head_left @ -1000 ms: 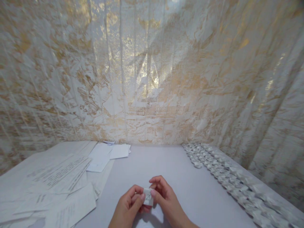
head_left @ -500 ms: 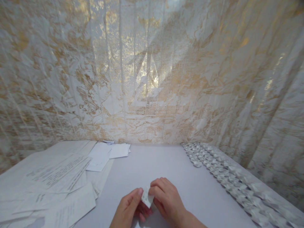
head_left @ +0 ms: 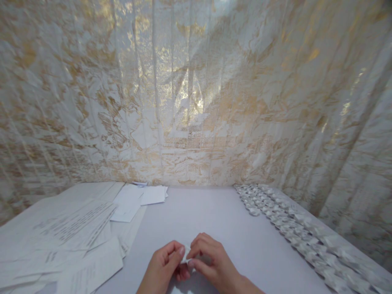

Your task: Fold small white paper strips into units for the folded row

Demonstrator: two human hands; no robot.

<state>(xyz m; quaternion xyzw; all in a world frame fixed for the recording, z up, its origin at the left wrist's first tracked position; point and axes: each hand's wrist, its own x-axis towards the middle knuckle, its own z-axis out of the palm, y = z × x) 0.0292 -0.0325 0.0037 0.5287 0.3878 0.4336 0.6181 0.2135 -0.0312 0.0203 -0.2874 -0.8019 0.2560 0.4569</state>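
Note:
Between my two hands, low in the middle of the head view, is a small piece of white paper, mostly covered by fingers. My left hand pinches it with the thumb on top and the fingers curled beneath. From the other side, the thumb and forefinger of my right hand close on its edge. How the paper is folded cannot be made out. A bit of something white shows below the hands at the bottom edge.
Printed paper sheets and strips overlap on the left of the white table. Blank white slips lie at the back left. Rows of small folded paper pieces run along the right side. A gold-patterned curtain hangs behind.
The paper showed a wider face before and is now largely hidden by fingers. My right thumb has come up to it, and the right fingers have shifted slightly left and down.

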